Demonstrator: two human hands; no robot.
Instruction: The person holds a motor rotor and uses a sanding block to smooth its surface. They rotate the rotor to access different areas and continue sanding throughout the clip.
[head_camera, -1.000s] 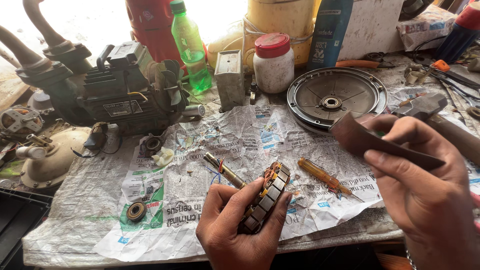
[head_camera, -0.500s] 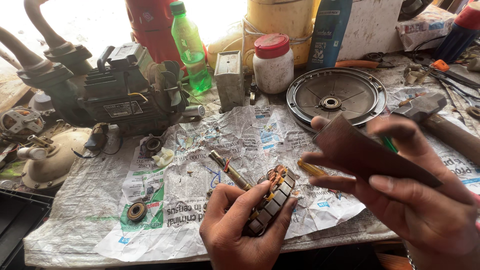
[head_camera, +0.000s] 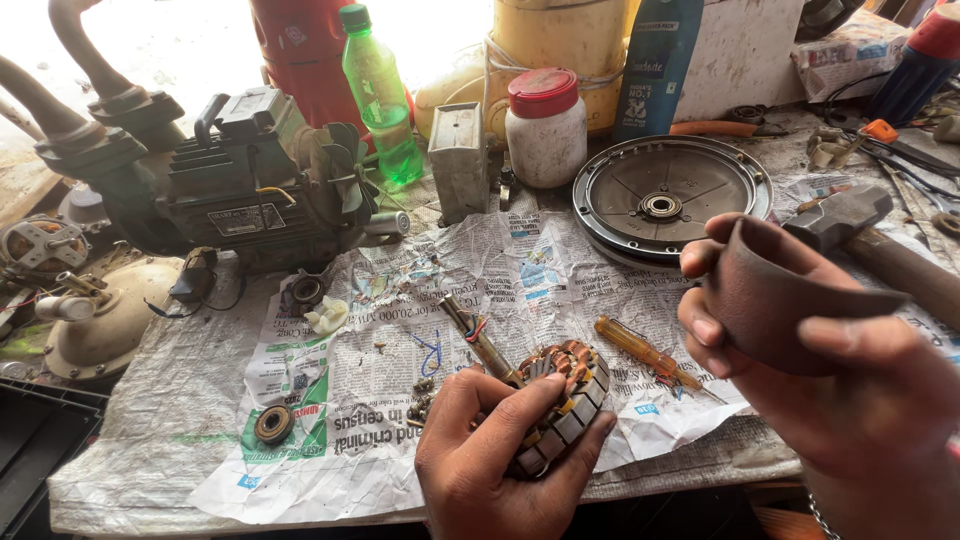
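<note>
Left hand (head_camera: 495, 455) grips a small motor stator (head_camera: 562, 405), copper windings and laminated core, fingers wrapped round the underside and thumb over the top, so the winding face tilts up toward the person. Its shaft with coloured wires (head_camera: 478, 338) sticks out up-left over the newspaper (head_camera: 480, 270). The stator sits low at the table's near edge, just above the paper.

Right hand (head_camera: 850, 400) pinches a curled strip of brown sheet (head_camera: 775, 290), likely insulation or abrasive paper, cannot tell which; thumb and fingers bend it into a trough, held right of the stator, apart from it.

Between the 2 hands an orange-handled screwdriver (head_camera: 645, 350) lies on the paper. Behind: round metal cover plate (head_camera: 670, 195), hammer (head_camera: 860, 230), white jar with red lid (head_camera: 545, 125), green bottle (head_camera: 380, 95), pump motor (head_camera: 250, 190) far left. A bearing (head_camera: 272, 423) and loose screws (head_camera: 420, 400) lie left of the stator, close to the left hand.
</note>
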